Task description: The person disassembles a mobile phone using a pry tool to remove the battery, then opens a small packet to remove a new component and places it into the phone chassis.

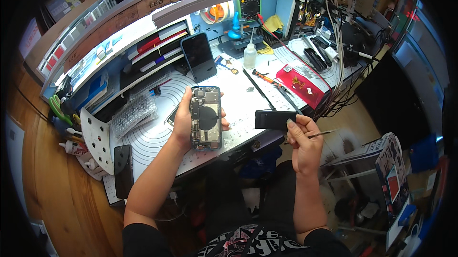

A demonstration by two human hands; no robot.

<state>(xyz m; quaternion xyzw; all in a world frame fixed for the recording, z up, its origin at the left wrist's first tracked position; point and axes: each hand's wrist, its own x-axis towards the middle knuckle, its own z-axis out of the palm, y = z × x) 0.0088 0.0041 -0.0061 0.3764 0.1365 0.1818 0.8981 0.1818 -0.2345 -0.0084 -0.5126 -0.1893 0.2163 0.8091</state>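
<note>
My left hand is closed around an opened smartphone, held upright over the table's front edge. Its inner side faces me, with metal-coloured parts, small boards and a dark round patch in the middle. To the right, my right hand pinches a flat black phone battery by its right end, between thumb and fingers. A thin pointed tool sticks out of the same hand to the right; its exact kind is hard to make out. The battery and the opened phone are apart.
Behind the hands, a dark phone leans upright near a shelf. A dropper bottle, a screwdriver and a red mat lie farther right. Bubble wrap and another black phone are on the left.
</note>
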